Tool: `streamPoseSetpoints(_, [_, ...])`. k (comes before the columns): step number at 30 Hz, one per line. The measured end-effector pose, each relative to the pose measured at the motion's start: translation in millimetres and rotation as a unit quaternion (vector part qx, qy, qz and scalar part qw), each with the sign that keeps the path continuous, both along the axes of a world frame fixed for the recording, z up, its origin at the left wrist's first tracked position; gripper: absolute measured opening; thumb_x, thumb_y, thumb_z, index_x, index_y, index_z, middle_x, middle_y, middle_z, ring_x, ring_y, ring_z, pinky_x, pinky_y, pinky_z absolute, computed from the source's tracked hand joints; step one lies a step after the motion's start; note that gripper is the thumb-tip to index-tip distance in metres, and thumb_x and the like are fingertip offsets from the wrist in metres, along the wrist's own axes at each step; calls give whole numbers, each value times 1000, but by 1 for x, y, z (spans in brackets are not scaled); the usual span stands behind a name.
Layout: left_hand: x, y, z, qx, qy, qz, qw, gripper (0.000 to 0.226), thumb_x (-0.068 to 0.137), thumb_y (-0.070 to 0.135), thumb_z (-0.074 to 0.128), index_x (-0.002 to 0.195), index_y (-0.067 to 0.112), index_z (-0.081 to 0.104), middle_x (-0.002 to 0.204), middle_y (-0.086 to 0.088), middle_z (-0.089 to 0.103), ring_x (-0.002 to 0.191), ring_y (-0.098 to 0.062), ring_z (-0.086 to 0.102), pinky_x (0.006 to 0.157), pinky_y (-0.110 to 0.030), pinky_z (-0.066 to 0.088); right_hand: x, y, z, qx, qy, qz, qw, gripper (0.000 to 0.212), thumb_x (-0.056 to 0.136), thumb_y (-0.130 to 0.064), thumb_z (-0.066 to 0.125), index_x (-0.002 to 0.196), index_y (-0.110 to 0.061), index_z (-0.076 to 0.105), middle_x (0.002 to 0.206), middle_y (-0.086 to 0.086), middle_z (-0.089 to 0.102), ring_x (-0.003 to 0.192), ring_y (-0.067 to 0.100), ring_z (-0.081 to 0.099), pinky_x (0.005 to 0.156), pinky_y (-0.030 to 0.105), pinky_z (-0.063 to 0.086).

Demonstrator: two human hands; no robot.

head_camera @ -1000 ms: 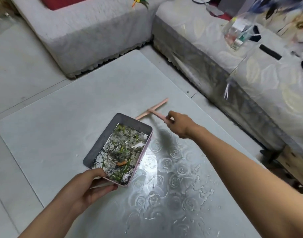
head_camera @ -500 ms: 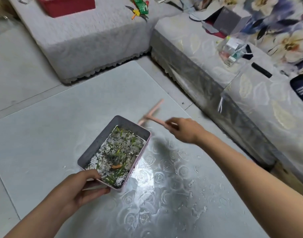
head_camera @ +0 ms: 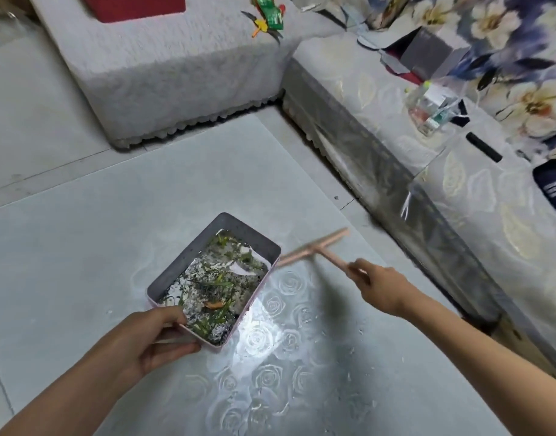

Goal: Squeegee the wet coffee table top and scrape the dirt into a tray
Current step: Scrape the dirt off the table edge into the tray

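Grey, wet table (head_camera: 81, 247) shines with rose patterns in the middle. One left hand (head_camera: 150, 344) holds one tray (head_camera: 188, 269) at its seven o'clock corner, thumb over the rim and fingers curled under. Dark dirt (head_camera: 213, 287) with green bits lies inside the tray. At two o'clock from the tray is one pink squeegee (head_camera: 314, 250), blurred, its blade just beside the tray's far corner. One right hand (head_camera: 380, 291) grips its handle. Two sofas stand behind, one at twelve o'clock (head_camera: 176, 73) and one at two o'clock (head_camera: 396, 121).
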State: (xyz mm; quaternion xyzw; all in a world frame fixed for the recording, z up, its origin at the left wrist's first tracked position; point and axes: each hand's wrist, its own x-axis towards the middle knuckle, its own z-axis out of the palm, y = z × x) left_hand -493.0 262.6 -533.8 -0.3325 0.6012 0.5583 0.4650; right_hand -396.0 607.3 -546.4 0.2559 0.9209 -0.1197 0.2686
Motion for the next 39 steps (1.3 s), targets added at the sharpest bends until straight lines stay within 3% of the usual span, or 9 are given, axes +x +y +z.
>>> streamPoseSetpoints(5, [-5,2,15,3,-1,-9,1000,19,84,-8,51,101,-13,59,108,-35,63,78,-42,63,45,-39,55,-58,6,38,66,-67,76,993,33,94,-31,43,123,-35,58,111,5,67,96,26,63,84,34,51])
streamPoseSetpoints(8, [-8,2,14,-9,4,-20,1000,27,85,-7,52,110,-15,58,108,-34,64,74,-41,65,43,-35,56,-118,-10,36,34,6,66,997,30,94,-30,44,119,-33,60,72,-3,62,52,13,59,62,29,55])
streamPoseSetpoints(13, [-10,0,2,-20,12,-27,999,29,84,-6,54,112,-13,59,109,-31,65,72,-39,68,48,-38,57,-158,-33,7,6,35,77,996,28,95,-34,43,115,-32,62,70,-2,57,50,15,58,47,23,42])
streamPoseSetpoints(20, [3,1,-10,-28,6,-36,999,26,83,-7,55,107,-13,59,102,-31,67,68,-38,68,51,-41,58,-54,-1,-10,7,43,11,999,20,100,-37,38,86,-28,50,85,10,64,74,31,60,71,35,50])
streamPoseSetpoints(24, [9,2,-7,-31,-2,-58,998,27,83,-6,56,109,-13,60,103,-31,67,63,-36,69,52,-43,58,46,-14,3,2,28,-42,999,29,100,-43,35,109,-30,59,95,12,68,90,36,62,74,37,46])
streamPoseSetpoints(26, [14,3,-1,-29,-5,-63,998,25,83,-6,55,106,-12,60,103,-31,66,58,-35,69,51,-43,57,78,-26,15,-2,-10,-46,999,28,100,-45,32,103,-31,56,91,9,67,86,36,61,72,38,48])
streamPoseSetpoints(31, [24,7,13,-28,-6,-81,996,28,83,-6,54,110,-12,59,98,-30,68,77,-40,68,54,-44,57,59,-5,38,41,-52,-10,998,28,98,-36,40,118,-32,60,114,8,67,103,33,61,84,39,50])
streamPoseSetpoints(36, [33,12,15,-32,1,-97,995,32,82,-6,54,113,-12,58,103,-30,67,71,-38,68,51,-41,58,7,20,16,17,-4,-128,992,35,96,-24,36,123,-35,55,76,6,60,56,22,57,49,25,46])
streamPoseSetpoints(39, [39,12,10,-31,1,-108,994,34,82,-6,54,115,-13,58,106,-31,66,68,-38,69,46,-36,58,40,3,-4,5,-5,-167,986,42,96,-23,33,133,-38,48,87,9,64,65,27,63,60,31,52])
